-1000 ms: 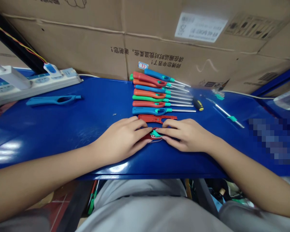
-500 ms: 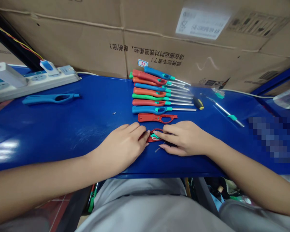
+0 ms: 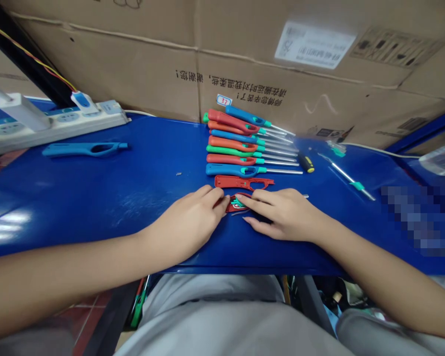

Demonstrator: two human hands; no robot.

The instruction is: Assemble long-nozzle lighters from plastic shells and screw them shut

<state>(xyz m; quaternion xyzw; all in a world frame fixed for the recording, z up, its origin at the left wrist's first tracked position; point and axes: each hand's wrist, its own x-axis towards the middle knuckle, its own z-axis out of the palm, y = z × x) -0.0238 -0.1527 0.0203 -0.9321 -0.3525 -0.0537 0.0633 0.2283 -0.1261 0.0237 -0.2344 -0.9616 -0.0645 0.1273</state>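
An opened red lighter half-shell [image 3: 230,209] lies on the blue table with small teal parts [image 3: 238,202] and a thin pale wire inside. My left hand [image 3: 193,217] is closed on its left end, fingertips pinched at the rim. Over the right end reaches my right hand [image 3: 285,213], its index fingertip touching the teal parts and its thumb held apart. The shell's right part is hidden under that hand; a metal tube tip [image 3: 306,196] shows beyond it. Just behind, a second red half-shell [image 3: 241,182] lies flat, inside up.
Several gas lighters [image 3: 233,158] lie in a row behind. A screwdriver [image 3: 307,163] and a metal tube with a teal piece [image 3: 356,185] are at right. At left are a blue lighter casing [image 3: 85,149], tiny screws [image 3: 178,173] and a power strip [image 3: 68,117]. A cardboard box [image 3: 141,64] stands behind.
My right thumb has moved slightly away from the shell, and the wire piece near it now lies closer along the shell's edge. The metal tube tip has come into sight. The view has shifted a little.
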